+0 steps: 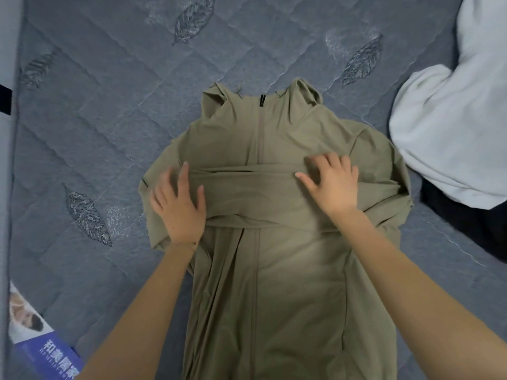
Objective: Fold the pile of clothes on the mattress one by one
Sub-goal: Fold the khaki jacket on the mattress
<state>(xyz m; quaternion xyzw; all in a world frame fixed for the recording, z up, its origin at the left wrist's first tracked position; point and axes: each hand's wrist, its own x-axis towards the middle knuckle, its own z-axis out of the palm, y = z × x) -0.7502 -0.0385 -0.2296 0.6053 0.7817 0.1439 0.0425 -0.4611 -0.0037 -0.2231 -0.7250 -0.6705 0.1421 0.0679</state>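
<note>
Lying front-up along the middle of the grey quilted mattress in the head view is an olive zip jacket. Its collar points toward the far edge and its hem runs off toward the near edge. The closed zip runs straight down its centre. A sleeve is folded across the chest as a flat band from one side of the jacket to the other.

The left hand presses flat on the left end of that band. Its fingers are straight and spread, released and gripping nothing. The right hand presses on the right end of the band. Its fingers are likewise spread and laid flat on the cloth, not curled round it. Both bare forearms reach in from the near edge.

A bunched white garment lies against the right edge of the mattress, just beside the jacket's shoulder. A dark garment shows beneath it, nearer the person. At the near left corner sits a printed label with a blue panel and white characters.
</note>
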